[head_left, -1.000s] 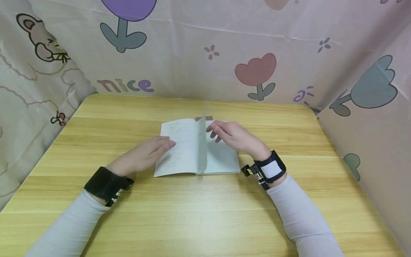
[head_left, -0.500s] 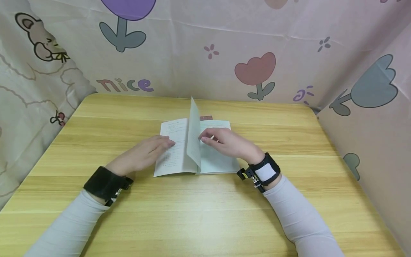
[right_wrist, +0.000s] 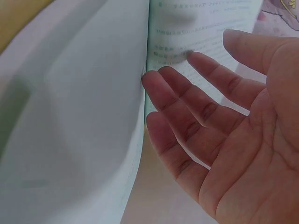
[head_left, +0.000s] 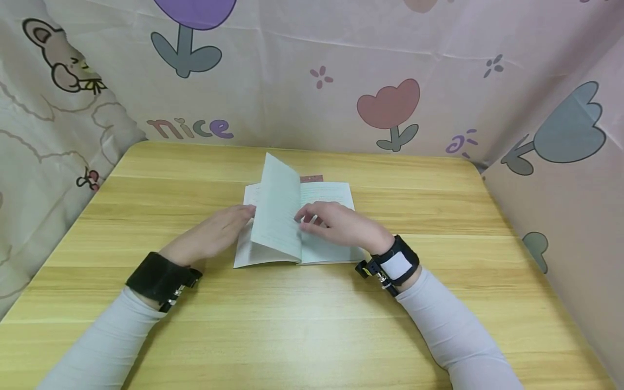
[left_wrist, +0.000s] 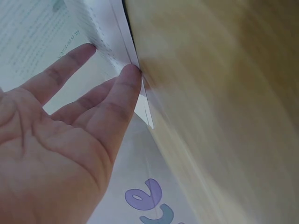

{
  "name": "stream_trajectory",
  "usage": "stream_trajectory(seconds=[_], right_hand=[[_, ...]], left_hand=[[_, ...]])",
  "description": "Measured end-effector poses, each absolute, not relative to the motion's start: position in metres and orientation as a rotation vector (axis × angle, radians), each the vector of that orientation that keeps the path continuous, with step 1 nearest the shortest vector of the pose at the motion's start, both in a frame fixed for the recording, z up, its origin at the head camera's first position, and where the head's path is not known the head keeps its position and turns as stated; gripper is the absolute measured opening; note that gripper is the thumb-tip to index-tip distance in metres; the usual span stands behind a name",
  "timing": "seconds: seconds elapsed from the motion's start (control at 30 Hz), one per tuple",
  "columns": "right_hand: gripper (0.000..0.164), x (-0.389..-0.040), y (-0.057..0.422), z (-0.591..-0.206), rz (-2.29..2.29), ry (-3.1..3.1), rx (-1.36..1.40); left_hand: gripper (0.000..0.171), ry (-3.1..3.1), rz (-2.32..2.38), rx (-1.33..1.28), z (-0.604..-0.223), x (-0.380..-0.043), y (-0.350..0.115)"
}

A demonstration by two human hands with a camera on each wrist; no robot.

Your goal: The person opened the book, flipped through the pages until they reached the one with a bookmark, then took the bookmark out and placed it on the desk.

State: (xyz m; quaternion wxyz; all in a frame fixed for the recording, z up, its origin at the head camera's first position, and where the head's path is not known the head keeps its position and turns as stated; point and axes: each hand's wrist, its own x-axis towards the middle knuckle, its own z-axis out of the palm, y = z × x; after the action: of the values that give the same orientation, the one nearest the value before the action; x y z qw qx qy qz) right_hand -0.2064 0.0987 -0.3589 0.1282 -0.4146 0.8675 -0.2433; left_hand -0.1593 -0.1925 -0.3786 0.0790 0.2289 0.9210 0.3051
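Observation:
An open book (head_left: pixel 331 252) with printed pages lies on the wooden table. One of its pages (head_left: pixel 278 211) stands raised and leans over the left half. My left hand (head_left: pixel 214 233) rests on the left page near its outer edge, the fingertips partly covered by the raised page. In the left wrist view, the fingers (left_wrist: pixel 60 70) are extended and touch the paper near the book's edge. Beside the spine is my right hand (head_left: pixel 341 225), its fingers loosely bent behind the turning page. The right wrist view shows those fingers (right_wrist: pixel 161 133) against or close to the paper, pinching nothing.
A reddish-brown strip (head_left: pixel 312 178) shows just behind the book. The table (head_left: pixel 292 325) stretches around it on all sides. A printed cloth (head_left: pixel 273 108) with flowers hangs behind the table and along both sides.
The page has swung from upright near the spine over to the left, partly covering the left page. My right hand has moved left and slightly nearer; the left hand has stayed nearly still.

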Motion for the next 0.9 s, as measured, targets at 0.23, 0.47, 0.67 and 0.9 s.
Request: stream_trajectory(seconds=[0.23,0.47,0.67,0.9], right_hand=[[0.032,-0.2027,0.0957,-0.3597,-0.685,2.503,-1.205],[0.036,-0.2007,0.0944,-0.3609,-0.638,2.503,-1.207],[0.038,-0.1995,0.0944,-0.3616,-0.591,2.51,-1.209],[0.038,-0.1993,0.0948,-0.3634,-0.548,2.53,-1.241]], left_hand=[[0.076,2.682,0.992,0.527,-0.3772,-0.1614,-0.1934],[0.075,2.679,0.948,0.503,-0.3766,-0.1614,-0.1975],[0.065,2.687,0.962,0.617,-0.3782,-0.1629,-0.1998],[0.067,2.688,0.986,0.676,-0.3793,-0.1653,-0.1997]])
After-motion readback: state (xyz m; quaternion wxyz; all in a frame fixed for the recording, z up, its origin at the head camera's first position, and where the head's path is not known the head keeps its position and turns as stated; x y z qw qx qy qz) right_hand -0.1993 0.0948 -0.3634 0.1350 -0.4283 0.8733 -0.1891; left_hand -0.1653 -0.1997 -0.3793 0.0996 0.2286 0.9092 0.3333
